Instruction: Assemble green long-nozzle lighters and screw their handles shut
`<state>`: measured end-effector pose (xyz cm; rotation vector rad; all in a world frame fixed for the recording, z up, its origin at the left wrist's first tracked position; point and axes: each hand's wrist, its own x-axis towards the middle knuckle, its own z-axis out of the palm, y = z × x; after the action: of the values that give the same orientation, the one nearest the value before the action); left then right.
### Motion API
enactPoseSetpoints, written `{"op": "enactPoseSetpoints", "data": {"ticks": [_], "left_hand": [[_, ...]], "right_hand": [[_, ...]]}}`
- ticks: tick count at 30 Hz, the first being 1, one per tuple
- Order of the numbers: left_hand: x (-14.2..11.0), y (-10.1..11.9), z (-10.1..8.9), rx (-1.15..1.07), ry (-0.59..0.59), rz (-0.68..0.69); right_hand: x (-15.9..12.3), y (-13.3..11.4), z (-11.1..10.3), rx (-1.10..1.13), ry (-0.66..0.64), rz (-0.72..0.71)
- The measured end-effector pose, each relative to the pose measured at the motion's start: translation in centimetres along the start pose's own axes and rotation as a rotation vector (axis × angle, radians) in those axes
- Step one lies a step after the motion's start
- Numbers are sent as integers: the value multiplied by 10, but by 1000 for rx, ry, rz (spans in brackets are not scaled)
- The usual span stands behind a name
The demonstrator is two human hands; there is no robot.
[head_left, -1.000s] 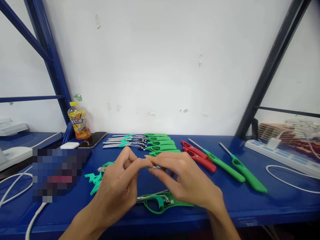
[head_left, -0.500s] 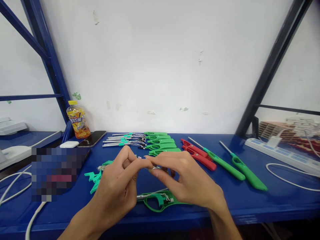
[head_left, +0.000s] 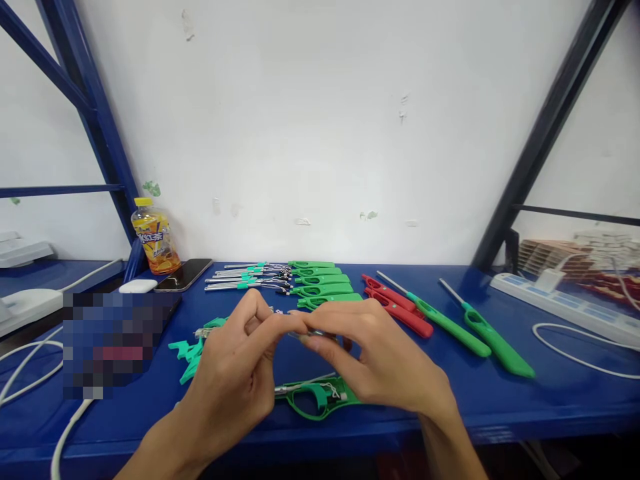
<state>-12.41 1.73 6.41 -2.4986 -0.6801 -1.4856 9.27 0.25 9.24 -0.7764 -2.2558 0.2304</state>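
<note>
Fingertips (head_left: 300, 325) meeting above an open green lighter half-shell (head_left: 316, 417) on a blue table (head_left: 500, 400).

The right hand (head_left: 387, 360) is pinching a small shiny part (head_left: 316, 333) between thumb and index finger, the piece mostly hiding behind them. The left hand (head_left: 235, 367) is curling in from the other side, its fingers bending tight and touching the right hand's tips; whether it too is gripping the part, I cannot tell. Below, the half-shell is lying with a trigger (head_left: 319, 395) and a metal tube (head_left: 281, 391) showing. Teal plastic pieces (head_left: 191, 353) are lying just beside the left hand. Farther back, metal nozzle rods (head_left: 223, 287) are resting in a row next to green handles (head_left: 325, 291); rightward, two red handles (head_left: 410, 323) are sitting near two long-nosed green lighters (head_left: 450, 328).
</note>
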Motion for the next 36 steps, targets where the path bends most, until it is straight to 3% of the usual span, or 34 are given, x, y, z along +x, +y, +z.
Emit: {"op": "enactPoseSetpoints", "data": {"ticks": [36], "left_hand": [[-1,-1,-2,-3,-52,-55]], "right_hand": [[-1,0,0,-24,-6,1]]}}
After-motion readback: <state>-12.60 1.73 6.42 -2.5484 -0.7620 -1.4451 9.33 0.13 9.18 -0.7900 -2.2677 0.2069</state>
